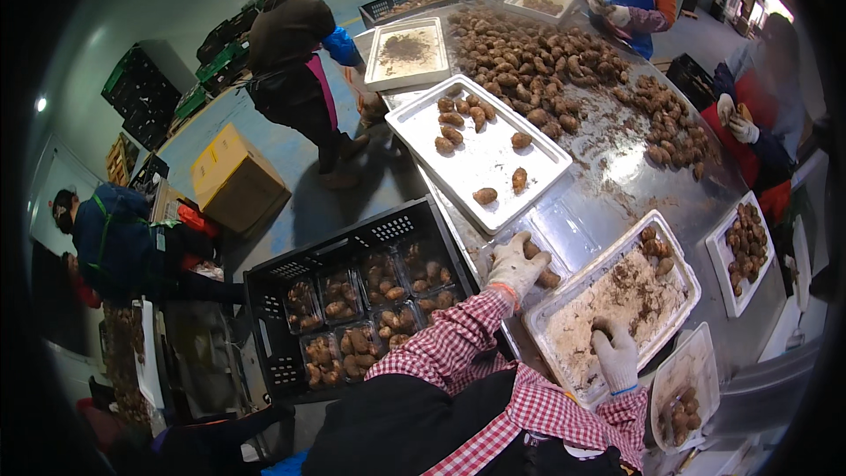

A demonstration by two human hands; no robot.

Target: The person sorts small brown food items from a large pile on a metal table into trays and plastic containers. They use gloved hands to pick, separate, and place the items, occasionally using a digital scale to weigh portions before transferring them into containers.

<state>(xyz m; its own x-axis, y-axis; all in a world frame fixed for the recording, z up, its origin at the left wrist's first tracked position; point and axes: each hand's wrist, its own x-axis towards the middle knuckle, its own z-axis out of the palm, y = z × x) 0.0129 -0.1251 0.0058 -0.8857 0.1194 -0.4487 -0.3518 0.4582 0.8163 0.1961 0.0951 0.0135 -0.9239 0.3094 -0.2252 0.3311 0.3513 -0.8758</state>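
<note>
My left hand (519, 261), in a white knit glove, is on a brown taro-like tuber (547, 277) at a clear plastic tray on the metal table; its fingers curl over the tubers there. My right hand (615, 350), gloved too, is over the near part of a white foam tray (611, 307) dusted with soil; what its fingers touch is partly hidden. A few tubers (654, 248) lie at that tray's far end. Ahead, a larger white tray (489, 152) holds several spread-out tubers. Beside my left arm, a black crate (360, 244) holds clear packs of tubers (357, 344).
A big heap of tubers (529, 66) covers the far part of the metal table (615, 185). More white trays (737, 254) stand around it, and a clear tub (684, 383) is at my right. Workers are across and at the right; a cardboard box (238, 178) is on the floor.
</note>
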